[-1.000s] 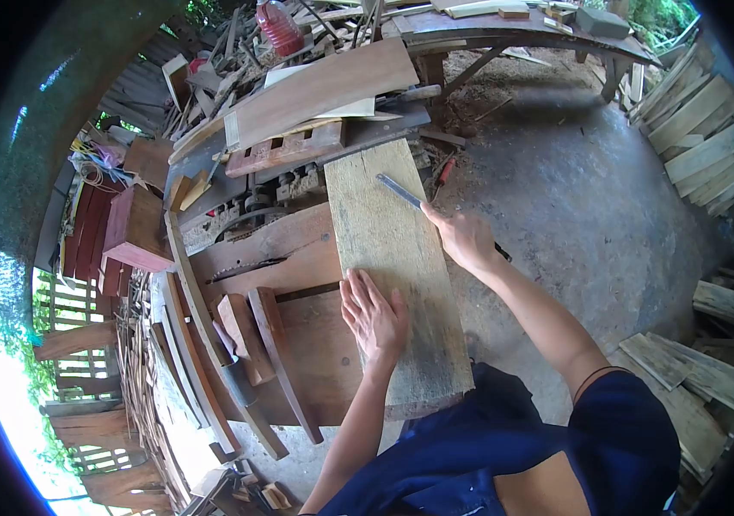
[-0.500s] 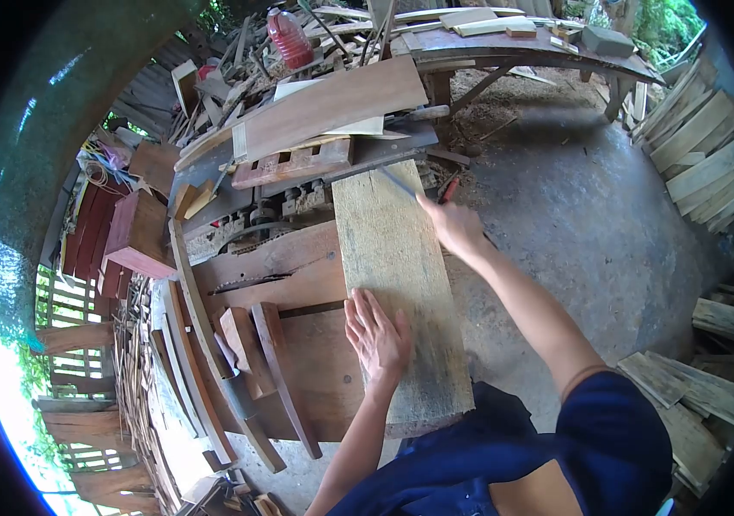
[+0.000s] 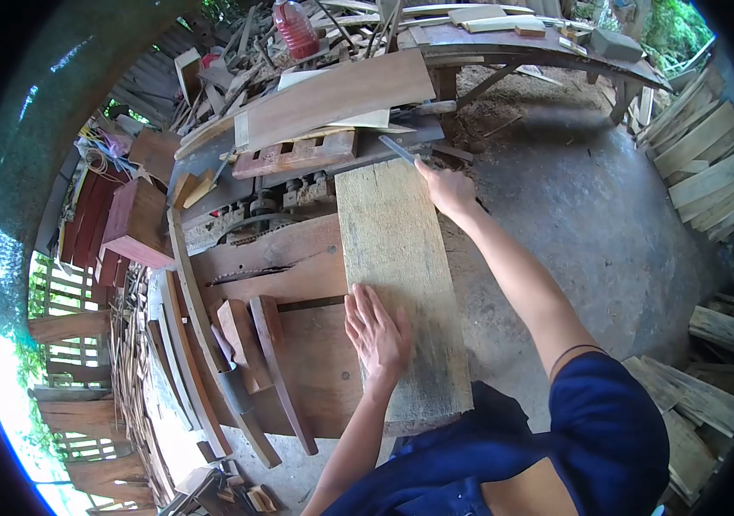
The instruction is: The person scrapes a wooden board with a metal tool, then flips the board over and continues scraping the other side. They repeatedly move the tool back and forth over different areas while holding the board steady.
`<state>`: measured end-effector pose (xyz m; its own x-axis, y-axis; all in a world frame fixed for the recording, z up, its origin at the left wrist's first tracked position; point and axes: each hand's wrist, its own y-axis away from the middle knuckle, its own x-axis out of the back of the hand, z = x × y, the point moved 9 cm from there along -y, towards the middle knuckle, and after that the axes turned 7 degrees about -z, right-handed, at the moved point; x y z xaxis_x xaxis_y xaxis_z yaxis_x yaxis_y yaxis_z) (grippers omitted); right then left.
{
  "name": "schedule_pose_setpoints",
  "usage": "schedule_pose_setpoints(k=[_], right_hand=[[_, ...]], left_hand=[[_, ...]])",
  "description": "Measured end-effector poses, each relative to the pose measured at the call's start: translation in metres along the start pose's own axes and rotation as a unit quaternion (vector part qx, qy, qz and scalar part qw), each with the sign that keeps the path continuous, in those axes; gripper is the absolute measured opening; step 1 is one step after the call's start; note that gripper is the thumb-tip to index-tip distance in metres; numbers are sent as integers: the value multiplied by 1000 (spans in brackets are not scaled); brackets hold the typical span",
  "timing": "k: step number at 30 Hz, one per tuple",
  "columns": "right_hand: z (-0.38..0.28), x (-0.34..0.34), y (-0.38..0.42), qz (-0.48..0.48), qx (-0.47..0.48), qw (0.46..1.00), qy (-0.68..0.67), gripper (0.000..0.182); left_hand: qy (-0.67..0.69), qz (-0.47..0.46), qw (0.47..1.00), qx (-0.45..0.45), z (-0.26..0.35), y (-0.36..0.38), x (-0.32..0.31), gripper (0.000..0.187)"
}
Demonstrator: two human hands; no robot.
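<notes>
A long pale wooden board [image 3: 397,232] lies lengthwise over the brown wooden bench [image 3: 307,335], its near end by my body. My left hand [image 3: 377,334] rests flat on the board's left side, fingers stretched out. At the far right corner, my right hand [image 3: 450,189] is closed around a hand tool with a straight, flat grey metal blade [image 3: 397,149]. The blade points forward and left, past the board's far end; its handle is hidden in my fist, so I cannot tell the tool's exact kind.
Narrow wood strips [image 3: 279,370] and a clamp-like metal tube [image 3: 236,394] lie left on the bench. Beyond the board are a slotted reddish block [image 3: 294,155] and a wide brown plank [image 3: 341,95]. A red jug [image 3: 295,30] stands behind. Planks [image 3: 719,163] lean at the right.
My right hand has moved slightly forward, carrying the blade from over the board's far end to beyond it. My left hand stays flat on the board.
</notes>
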<state>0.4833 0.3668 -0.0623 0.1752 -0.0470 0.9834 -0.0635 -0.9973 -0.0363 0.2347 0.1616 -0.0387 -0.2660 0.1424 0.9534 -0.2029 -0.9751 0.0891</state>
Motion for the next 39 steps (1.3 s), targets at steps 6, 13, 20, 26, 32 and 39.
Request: schedule_pose_setpoints(k=[6, 13, 20, 26, 32, 39], right_hand=[[-11, 8, 38, 13, -6, 1000, -4, 54], [-2, 5, -15, 4, -28, 1000, -11, 60], [-12, 20, 39, -97, -49, 994, -26, 62], [-5, 12, -18, -26, -32, 999, -31, 58], [-31, 4, 105, -38, 24, 999, -11, 53], [-20, 13, 58, -58, 17, 998, -30, 53]], left_hand=[[4, -12, 1000, 2, -1, 0, -1, 75], [11, -8, 1000, -5, 1, 1, 3, 74], [4, -5, 1000, 0, -1, -3, 2, 75], [10, 0, 1000, -2, -1, 1, 1, 75], [10, 1, 1000, -1, -2, 1, 1, 75], [4, 3, 1000, 2, -2, 2, -2, 75]])
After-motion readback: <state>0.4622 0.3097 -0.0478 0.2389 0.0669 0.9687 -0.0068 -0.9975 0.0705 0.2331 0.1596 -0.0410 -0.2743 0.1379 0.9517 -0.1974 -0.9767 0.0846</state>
